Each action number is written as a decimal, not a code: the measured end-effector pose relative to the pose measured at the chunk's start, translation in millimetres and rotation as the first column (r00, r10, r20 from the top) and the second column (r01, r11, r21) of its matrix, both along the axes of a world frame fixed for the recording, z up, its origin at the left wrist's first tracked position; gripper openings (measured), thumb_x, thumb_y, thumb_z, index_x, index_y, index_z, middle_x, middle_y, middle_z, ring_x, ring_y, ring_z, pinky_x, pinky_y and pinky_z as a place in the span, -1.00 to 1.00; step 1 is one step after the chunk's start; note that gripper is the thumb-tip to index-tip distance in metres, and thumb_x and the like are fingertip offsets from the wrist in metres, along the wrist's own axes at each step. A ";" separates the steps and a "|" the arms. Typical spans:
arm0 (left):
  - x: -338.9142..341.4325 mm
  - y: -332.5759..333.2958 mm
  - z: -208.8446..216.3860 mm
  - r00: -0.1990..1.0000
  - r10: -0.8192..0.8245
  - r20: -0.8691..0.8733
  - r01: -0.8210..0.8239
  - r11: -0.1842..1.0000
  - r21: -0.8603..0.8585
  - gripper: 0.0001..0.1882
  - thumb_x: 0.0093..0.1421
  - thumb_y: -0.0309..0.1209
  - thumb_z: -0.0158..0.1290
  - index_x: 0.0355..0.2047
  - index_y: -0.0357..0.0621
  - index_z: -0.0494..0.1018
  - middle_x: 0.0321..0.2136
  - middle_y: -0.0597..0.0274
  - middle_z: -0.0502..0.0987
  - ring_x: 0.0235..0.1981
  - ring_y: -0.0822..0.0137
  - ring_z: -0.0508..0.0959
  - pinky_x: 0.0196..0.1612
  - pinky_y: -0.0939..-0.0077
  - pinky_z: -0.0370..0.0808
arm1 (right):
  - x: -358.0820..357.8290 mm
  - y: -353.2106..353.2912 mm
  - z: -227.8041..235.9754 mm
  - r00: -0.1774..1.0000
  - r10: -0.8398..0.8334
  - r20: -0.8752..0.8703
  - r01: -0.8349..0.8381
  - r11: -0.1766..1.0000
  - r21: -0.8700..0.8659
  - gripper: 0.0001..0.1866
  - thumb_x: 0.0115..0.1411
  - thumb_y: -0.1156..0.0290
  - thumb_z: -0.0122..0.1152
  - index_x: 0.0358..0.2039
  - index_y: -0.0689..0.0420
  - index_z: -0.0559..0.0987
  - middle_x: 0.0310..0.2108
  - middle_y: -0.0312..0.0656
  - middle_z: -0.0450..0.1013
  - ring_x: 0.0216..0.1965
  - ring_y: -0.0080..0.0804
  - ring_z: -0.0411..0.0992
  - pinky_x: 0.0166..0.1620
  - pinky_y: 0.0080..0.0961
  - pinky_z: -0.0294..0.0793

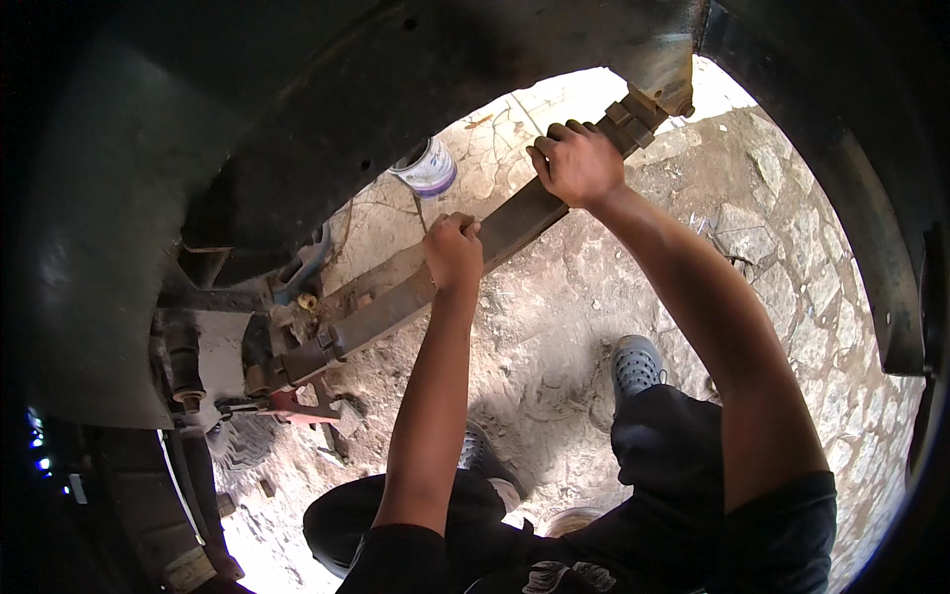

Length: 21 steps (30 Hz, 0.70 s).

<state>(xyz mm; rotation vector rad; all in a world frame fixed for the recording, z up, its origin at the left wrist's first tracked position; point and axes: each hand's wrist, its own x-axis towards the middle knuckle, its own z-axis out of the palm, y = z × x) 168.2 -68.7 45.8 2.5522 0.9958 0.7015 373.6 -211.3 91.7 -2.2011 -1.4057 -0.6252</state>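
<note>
A long, dark steel leaf spring (515,223) runs slantwise under a dark vehicle body, from lower left to upper right. Its upper end meets a rusty bracket (668,84), and clamps band it near both ends. Around the middle of the bar, my left hand (455,255) is closed, with fingers curled at the far edge; the palm side is hidden. Farther up, my right hand (579,166) lies over the spring near the upper clamp (630,121), its fingers bent across the far edge and the thumb toward the near left.
Behind the spring stands a white and purple bucket (427,168). A red metal stand (305,401) is below the spring's lower end, by a shock absorber (184,361). Dark body panels (327,129) arch around me. My shoes (636,364) rest on rough stony ground (554,327).
</note>
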 end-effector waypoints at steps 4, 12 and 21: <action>0.0 -7.5 12.2 0.998 0.001 -0.062 -0.003 0.999 -0.045 -0.80 0.16 -0.30 0.37 -0.29 -0.16 0.72 -0.37 -0.03 0.71 -0.28 0.00 0.71 -0.14 0.14 0.59 | 0.3 -1.8 2.1 0.998 0.010 -0.055 -0.010 1.000 -0.001 -0.71 0.32 0.17 0.15 -0.39 0.05 0.71 -0.26 -0.14 0.64 -0.16 -0.12 0.61 -0.07 -0.18 0.62; -61.2 -117.5 5.7 0.952 0.192 0.238 0.057 0.655 -0.754 -0.76 0.28 -0.41 0.32 -0.14 -0.33 0.69 -0.24 0.15 0.74 -0.32 0.40 0.66 -0.20 0.49 0.59 | 1.4 -1.6 -2.6 0.997 -0.015 -0.070 0.014 1.000 -0.019 -0.69 0.34 0.13 0.13 -0.38 0.02 0.71 -0.28 -0.17 0.62 -0.15 -0.16 0.60 -0.01 -0.19 0.59; -79.3 -146.9 -15.1 0.693 0.562 0.452 0.416 0.200 -0.887 -0.66 0.20 -0.61 0.35 -0.04 -0.46 0.57 -0.21 -0.04 0.72 -0.32 0.32 0.71 -0.14 0.40 0.75 | 2.0 -2.9 0.8 0.998 -0.048 -0.050 0.047 0.998 -0.033 -0.75 0.33 0.17 0.18 -0.32 0.02 0.72 -0.30 -0.18 0.64 -0.17 -0.18 0.60 -0.02 -0.23 0.58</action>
